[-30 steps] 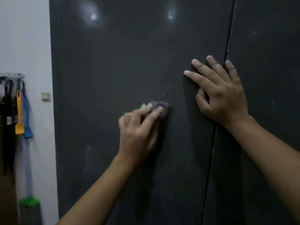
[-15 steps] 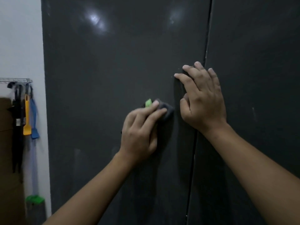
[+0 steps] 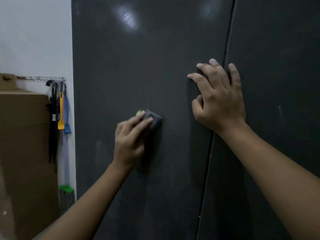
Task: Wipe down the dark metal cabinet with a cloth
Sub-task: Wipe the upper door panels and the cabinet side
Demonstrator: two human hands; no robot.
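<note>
The dark metal cabinet (image 3: 138, 66) fills most of the view, with a vertical seam between its two doors. My left hand (image 3: 129, 141) presses a small dark grey cloth (image 3: 155, 119) with a green edge flat against the left door, fingers straight over it. Most of the cloth is hidden under that hand. My right hand (image 3: 219, 101) rests on the cabinet across the door seam, fingers spread and slightly bent, holding nothing.
A white wall (image 3: 34, 40) lies left of the cabinet. A wire rack (image 3: 50, 78) there carries hanging yellow (image 3: 61, 116) and blue (image 3: 67, 118) utensils and black straps. Brown cardboard boxes (image 3: 24, 144) stand at the lower left, a green-topped item (image 3: 65, 188) beside them.
My left hand with the cloth has slid left along the left door, away from the seam. The view has shifted, showing the cardboard boxes on the left. My right hand stays on the seam.
</note>
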